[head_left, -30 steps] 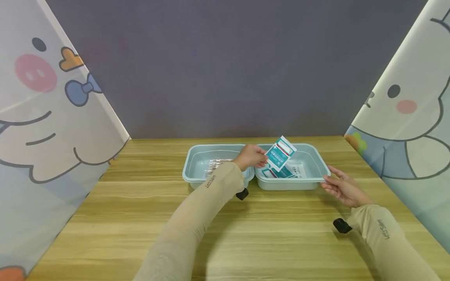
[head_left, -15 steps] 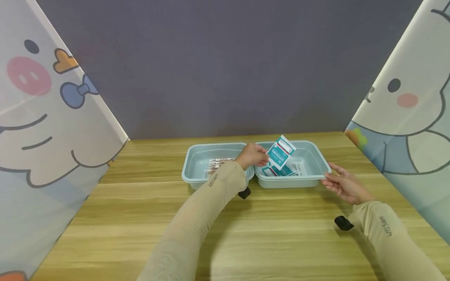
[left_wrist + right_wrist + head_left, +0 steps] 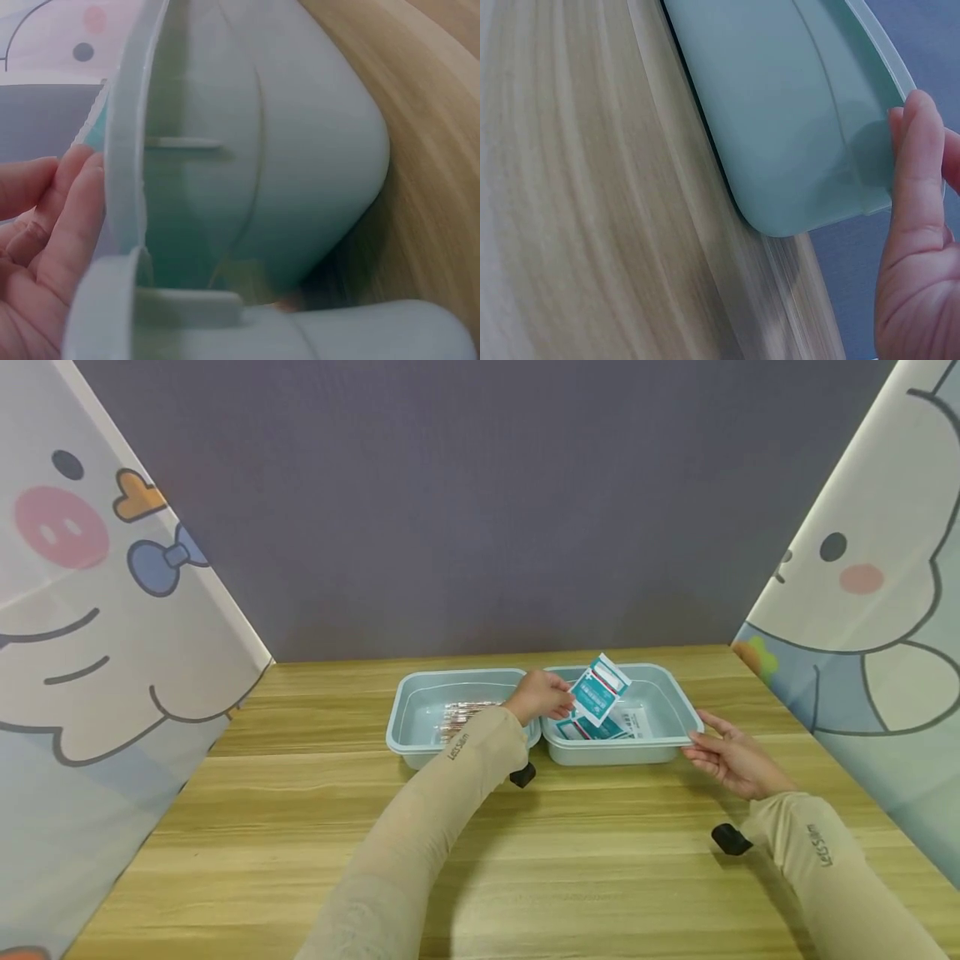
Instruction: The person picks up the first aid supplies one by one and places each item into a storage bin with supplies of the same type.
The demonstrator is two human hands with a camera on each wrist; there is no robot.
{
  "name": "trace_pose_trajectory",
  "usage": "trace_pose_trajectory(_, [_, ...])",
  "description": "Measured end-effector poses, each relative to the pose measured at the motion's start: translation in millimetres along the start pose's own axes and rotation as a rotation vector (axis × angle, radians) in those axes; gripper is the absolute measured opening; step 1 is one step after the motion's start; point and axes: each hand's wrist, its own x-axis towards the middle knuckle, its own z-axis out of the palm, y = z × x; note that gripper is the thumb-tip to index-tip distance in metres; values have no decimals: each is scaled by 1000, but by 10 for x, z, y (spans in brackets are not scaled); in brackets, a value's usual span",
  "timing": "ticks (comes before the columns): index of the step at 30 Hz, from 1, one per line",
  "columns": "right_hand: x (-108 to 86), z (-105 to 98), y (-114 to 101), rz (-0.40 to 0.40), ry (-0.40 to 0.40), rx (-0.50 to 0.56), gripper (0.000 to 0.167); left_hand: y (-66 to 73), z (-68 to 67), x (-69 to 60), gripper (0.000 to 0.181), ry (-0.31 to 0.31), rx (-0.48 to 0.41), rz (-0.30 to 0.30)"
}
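Observation:
My left hand (image 3: 537,695) pinches a flat teal-and-white packet (image 3: 600,691) by its edge, tilted over the right pale blue plastic basin (image 3: 611,755). Beneath it, more packets of the same kind (image 3: 598,727) lie inside that basin. At the basin's near right corner, the fingers and thumb of my right hand (image 3: 735,765) grip the rim. The right wrist view shows this hand (image 3: 919,247) with its thumb and fingers on both sides of the rim. In the left wrist view, the basin wall hides most of the packet beside my left hand (image 3: 45,232).
A second pale blue basin (image 3: 418,706) stands close against the first on its left, holding a bunch of thin wrapped sticks (image 3: 459,717). My left forearm partly covers it. Both stand on a wood-grain table (image 3: 285,793) before a dark grey back panel (image 3: 480,510).
The view shifts slightly. Both hands stay nearly in place, the left with the packet above the basin and the right at the rim.

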Motion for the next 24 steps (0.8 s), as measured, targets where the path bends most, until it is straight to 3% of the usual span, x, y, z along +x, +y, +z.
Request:
trace_pose_trajectory(3, [35,3,5,-1,7,-11,36,-24,-8,-4,22,-5,15,-2])
trace_pose_trajectory(10, [27,-9,28,35,29,-41,87,-102,-52,-58,30,-53,39,-1])
trace_pose_trajectory(18, [27,-37,-63,45,52,-161,90,-125,-283,-238,28,5,-16,149])
trace_pose_trajectory(22, [-9,-66,-124,82,98,-248,90,-156,-445,-440,27,24,54,233])
trace_pose_trajectory(24, [-32,-88,-146,90,107,-297,82,-168,-554,-564,26,41,134,300])
